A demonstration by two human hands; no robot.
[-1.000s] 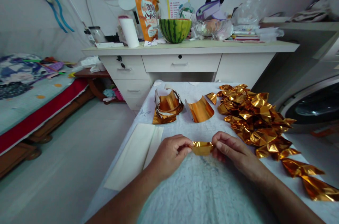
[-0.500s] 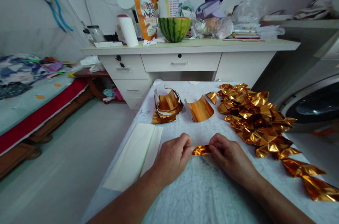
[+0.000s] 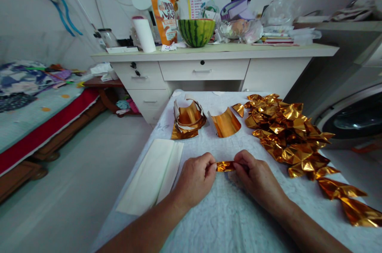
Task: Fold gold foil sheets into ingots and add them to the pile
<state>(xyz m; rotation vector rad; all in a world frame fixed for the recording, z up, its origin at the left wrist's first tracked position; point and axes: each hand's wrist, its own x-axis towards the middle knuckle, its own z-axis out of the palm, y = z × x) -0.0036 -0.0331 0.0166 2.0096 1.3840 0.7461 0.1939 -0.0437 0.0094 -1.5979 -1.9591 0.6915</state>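
A narrow folded strip of shiny gold foil paper (image 3: 225, 166) is stretched between my two hands, just over the cloth-covered table (image 3: 215, 221). My left hand (image 3: 198, 171) pinches its left end between thumb and fingers. At the strip's right end, my right hand (image 3: 253, 171) is closed in the same kind of pinch. Beyond my hands lie a curled gold foil sheet (image 3: 227, 122) and a rolled stack of gold foil sheets (image 3: 190, 117). To the right spreads a heap of folded gold foil pieces (image 3: 286, 129).
White folded paper (image 3: 149, 177) lies left of my left arm. A white desk (image 3: 205, 71) stands behind the table, bearing a watermelon half (image 3: 197, 32) and an orange pouch (image 3: 165, 16). On the left is a bed (image 3: 44, 125); at right, a front-loading washing machine (image 3: 355, 113).
The strip has shifted slightly and sits a bit more level. My right hand has moved a little to the left; both hands keep their pinch.
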